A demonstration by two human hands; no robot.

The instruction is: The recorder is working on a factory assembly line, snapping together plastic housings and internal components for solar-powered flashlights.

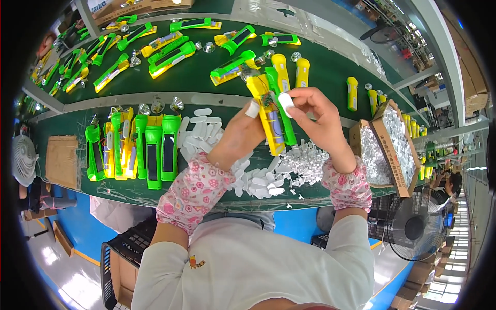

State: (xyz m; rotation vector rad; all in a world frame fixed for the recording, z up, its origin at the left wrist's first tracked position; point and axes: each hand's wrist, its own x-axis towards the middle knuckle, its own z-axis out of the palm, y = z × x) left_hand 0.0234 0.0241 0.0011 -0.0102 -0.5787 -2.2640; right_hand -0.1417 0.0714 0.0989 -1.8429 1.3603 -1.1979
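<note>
Flashlight casing of yellow-and-green plastic (pixel 268 114) sits above the near green bench (pixel 121 190), gripped by our left hand (pixel 241 129), seemingly angled to expose its insides (pixel 275 125). Our right hand (pixel 319 117) pinches a white round-ended tab (pixel 285 103) alongside

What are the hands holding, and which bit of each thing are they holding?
Left hand: an open yellow-and-green flashlight case, held at its left side. Right hand: a small white oval piece, pinched by its right edge.

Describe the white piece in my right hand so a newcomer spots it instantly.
At the green workbench, find the right hand. It pinches a white oval piece. Unlike the white pieces lying loose on the workbench, this one is held beside an opened flashlight.
</note>
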